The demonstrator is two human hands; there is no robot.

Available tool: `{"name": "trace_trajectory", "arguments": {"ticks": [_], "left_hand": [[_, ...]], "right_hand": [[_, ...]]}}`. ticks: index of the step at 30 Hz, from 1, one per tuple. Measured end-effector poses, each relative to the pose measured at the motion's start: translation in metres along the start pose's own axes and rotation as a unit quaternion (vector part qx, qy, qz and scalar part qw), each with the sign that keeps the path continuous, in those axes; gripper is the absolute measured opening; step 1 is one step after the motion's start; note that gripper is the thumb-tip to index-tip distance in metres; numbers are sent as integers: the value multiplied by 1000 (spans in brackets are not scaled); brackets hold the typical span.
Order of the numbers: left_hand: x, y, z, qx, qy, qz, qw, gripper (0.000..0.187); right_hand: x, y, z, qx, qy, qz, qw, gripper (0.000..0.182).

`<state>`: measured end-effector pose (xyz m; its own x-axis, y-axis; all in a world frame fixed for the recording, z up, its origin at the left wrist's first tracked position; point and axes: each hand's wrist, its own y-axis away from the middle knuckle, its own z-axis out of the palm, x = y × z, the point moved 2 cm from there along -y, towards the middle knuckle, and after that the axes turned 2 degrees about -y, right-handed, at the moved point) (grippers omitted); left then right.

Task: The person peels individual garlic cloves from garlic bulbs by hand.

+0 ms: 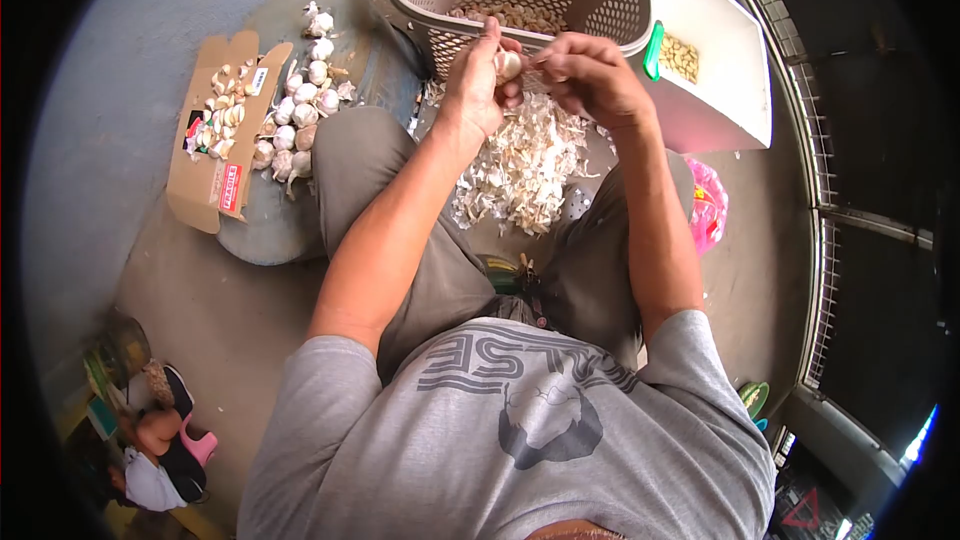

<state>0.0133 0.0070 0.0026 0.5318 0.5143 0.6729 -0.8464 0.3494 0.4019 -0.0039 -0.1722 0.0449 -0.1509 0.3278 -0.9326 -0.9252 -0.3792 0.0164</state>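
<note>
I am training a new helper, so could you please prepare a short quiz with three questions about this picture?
1. What does the left hand hold?
A) a knife
B) garlic
C) a spoon

2. True or false: the red FRAGILE label is on the cardboard box.

3. What is heaped on the near side of the mesh basket?

Key:
1. B
2. True
3. Loose papery skins

The garlic bulbs (304,114) are white, the cardboard box (195,185) brown, the shirt (420,450) grey with dark print (526,455).
</note>
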Motion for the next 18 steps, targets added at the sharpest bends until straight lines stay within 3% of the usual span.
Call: {"name": "trace_trajectory", "arguments": {"ticks": [1,2,3,5,7,9,11,12,15,16,18], "left_hand": [[0,-1,0,-11,9,1,1000,48],[-1,-1,0,-23,16,-2,1000,48],[-3,0,1,-35,23,-6,999,49],[-3,-1,4,-37,10,2,999,51],[-7,-5,1,-34,-14,13,999,51],[-7,-7,-1,-46,0,14,999,54],[-7,-4,1,-61,33,-1,998,54],[-7,-4,4,-38,28,12,999,54],[-4,1,8,-35,-36,39,998,53],[1,4,9,-66,-98,65,991,50],[-5,1,7,-51,-84,81,992,49]], "right_hand": [[-4,-2,-6,-7,-22,-37,999,17],[-3,-8,-15,123,-29,-109,986,26],[-6,-7,-17,244,55,-134,959,34],[-8,-7,-11,364,344,-109,858,39],[5,-8,2,237,394,-121,880,31],[27,-2,21,117,290,-32,949,28],[21,-1,44,125,476,-144,859,27],[21,-4,41,123,491,-167,846,25],[20,-9,28,175,352,-82,916,22],[19,-11,26,155,347,-71,922,23],[23,-8,31,123,303,-42,944,27]]}}
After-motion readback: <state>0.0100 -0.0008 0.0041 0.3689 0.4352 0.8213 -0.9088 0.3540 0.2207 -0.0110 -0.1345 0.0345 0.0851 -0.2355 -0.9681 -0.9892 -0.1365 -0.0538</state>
